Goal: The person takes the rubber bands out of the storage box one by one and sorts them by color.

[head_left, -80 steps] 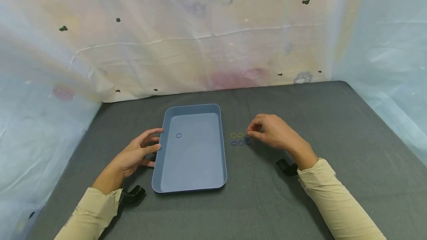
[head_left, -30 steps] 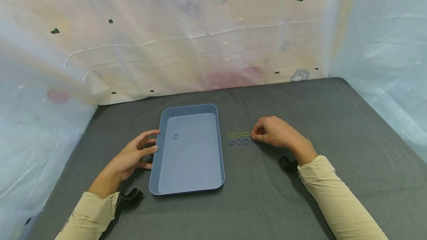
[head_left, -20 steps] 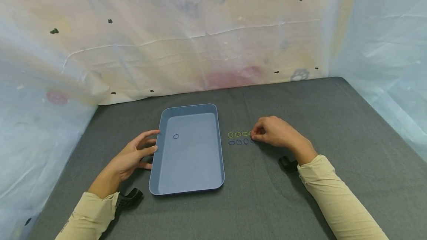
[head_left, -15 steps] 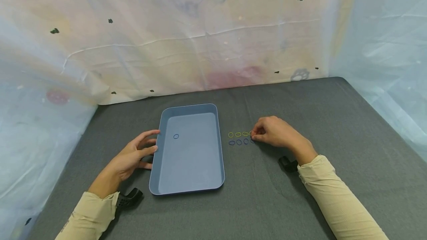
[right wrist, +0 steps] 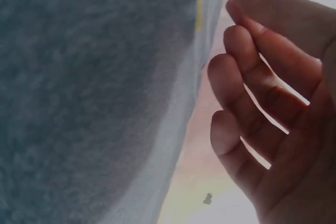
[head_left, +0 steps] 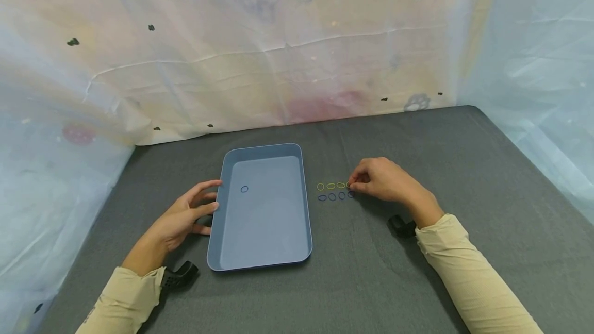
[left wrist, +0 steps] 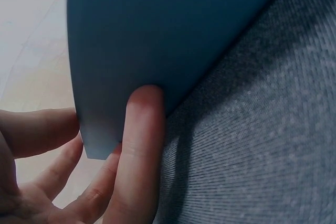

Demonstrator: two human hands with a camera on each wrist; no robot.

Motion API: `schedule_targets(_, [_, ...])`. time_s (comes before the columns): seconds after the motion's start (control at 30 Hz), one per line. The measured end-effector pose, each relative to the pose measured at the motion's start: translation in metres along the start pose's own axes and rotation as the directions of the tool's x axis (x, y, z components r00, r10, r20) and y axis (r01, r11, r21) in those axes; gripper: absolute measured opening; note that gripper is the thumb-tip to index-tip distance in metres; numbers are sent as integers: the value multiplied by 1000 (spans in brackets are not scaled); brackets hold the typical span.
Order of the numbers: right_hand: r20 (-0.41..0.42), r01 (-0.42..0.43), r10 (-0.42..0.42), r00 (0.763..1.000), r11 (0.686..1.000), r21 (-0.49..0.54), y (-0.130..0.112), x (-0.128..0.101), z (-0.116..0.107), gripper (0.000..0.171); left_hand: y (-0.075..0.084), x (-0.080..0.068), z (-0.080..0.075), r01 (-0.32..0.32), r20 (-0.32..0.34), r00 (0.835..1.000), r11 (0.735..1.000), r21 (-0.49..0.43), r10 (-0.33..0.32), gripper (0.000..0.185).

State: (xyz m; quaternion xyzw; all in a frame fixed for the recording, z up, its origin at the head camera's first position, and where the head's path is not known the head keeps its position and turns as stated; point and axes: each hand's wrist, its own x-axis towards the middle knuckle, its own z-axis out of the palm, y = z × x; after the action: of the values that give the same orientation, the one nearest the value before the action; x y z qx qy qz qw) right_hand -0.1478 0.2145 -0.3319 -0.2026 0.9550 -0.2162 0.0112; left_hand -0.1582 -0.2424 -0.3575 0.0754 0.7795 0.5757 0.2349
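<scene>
A blue-grey tray (head_left: 306, 205) lies on the dark grey cloth, with one blue rubber band (head_left: 244, 188) inside it. To its right run a row of yellow bands (head_left: 330, 186) and, nearer me, a row of blue bands (head_left: 332, 196). My right hand (head_left: 351, 185) has its fingers curled, and thumb and forefinger pinch the rightmost yellow band (head_left: 348, 185), which is mostly hidden. My left hand (head_left: 214, 195) rests open against the tray's left wall. In the left wrist view a fingertip (left wrist: 143, 124) presses the tray wall (left wrist: 157, 35). The right wrist view shows curled fingers (right wrist: 247, 77).
Pale plastic sheeting (head_left: 278, 55) walls the table at the back and on both sides. A black wrist mount sits on each forearm, the left one (head_left: 180, 274) and the right one (head_left: 400, 227). Bare grey cloth (head_left: 464, 169) stretches right of the bands and towards me.
Since the earliest frame my right hand has shifted right along the rows, uncovering more bands, and now sits slightly higher at the rightmost yellow one. My left hand has stayed at the tray.
</scene>
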Motion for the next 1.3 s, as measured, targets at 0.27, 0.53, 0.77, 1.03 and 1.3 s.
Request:
schedule_targets(0.27, [-45,59,-58,997,998,32,-10,2,-5,13,1,1,0,16,-6,1000,1000,-4,-16,69])
schedule_targets(0.53, [-91,135,-127,988,987,88,-36,14,-12,17,2,2,1,39,-10,999,999,-26,-39,69])
schedule_targets(0.77, [-92,201,-193,977,976,89,-60,30,-16,18,1,3,4,37,-1,999,999,-34,-37,69])
schedule_targets(1.03, [-19,254,-254,967,966,40,-87,58,-14,18,2,2,4,36,-8,999,999,-31,-36,67])
schedule_targets(1.3, [39,281,-280,959,960,-4,-119,87,-9,20,5,3,4,37,-15,999,999,-37,-38,66])
